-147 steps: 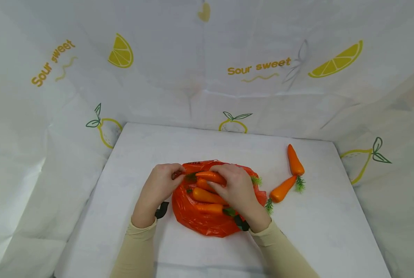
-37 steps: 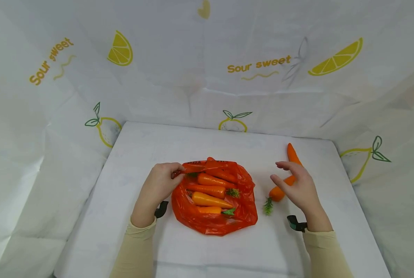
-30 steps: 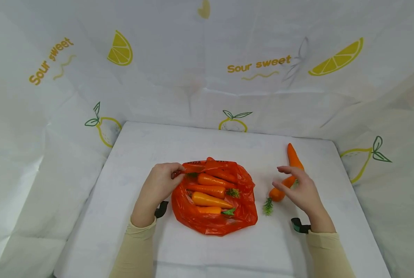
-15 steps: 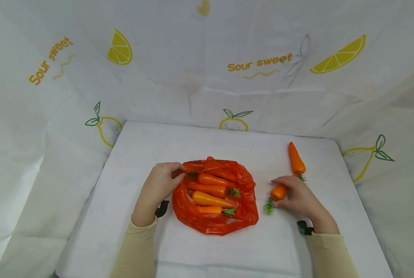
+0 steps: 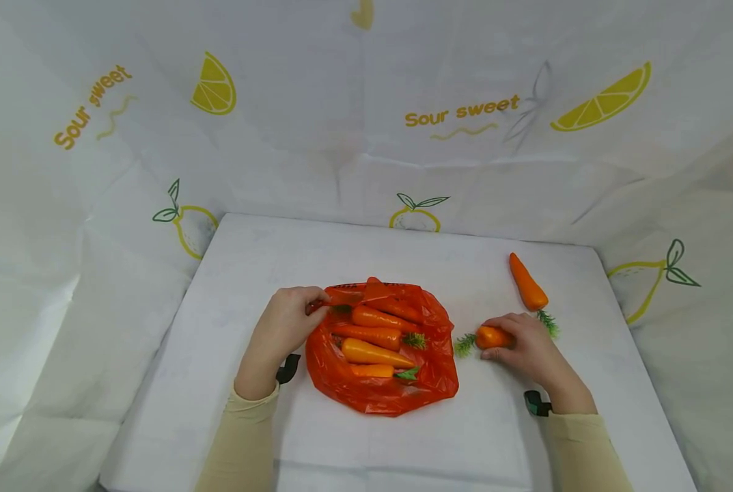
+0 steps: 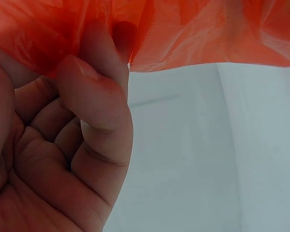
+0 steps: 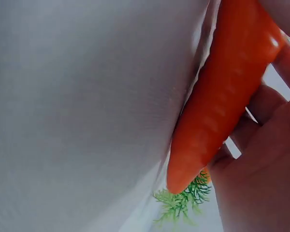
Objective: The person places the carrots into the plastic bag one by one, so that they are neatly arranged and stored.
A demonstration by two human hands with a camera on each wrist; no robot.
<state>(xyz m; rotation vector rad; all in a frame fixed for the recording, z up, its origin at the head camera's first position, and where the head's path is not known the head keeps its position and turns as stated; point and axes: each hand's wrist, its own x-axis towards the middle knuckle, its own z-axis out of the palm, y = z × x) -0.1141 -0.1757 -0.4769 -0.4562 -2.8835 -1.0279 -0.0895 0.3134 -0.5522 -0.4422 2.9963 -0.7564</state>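
Note:
A red plastic bag (image 5: pixel 378 401) lies mouth up on the table with several orange carrots (image 5: pixel 375 352) inside, some with green tops showing. At its left rim my left hand (image 5: pixel 283 328) pinches the plastic; the left wrist view shows thumb and finger on the bag film (image 6: pixel 183 34). Right of the bag, my right hand (image 5: pixel 535 350) grips a carrot (image 5: pixel 492 337) near its thick end, its leafy top pointing toward the bag. Seen from the right wrist, that carrot (image 7: pixel 217 101) runs along under the palm, tapered end toward the wrist.
Beyond the right hand lies another carrot (image 5: pixel 528 283), its green top near the knuckles. The white table (image 5: pixel 366 451) is bordered at the back and sides by a white sheet (image 5: pixel 317 137) printed with lemons.
My right hand has left the bag, reached to the right and taken hold of the nearer loose carrot, turning its top toward the bag. The farther carrot shifted slightly. My left hand stays put.

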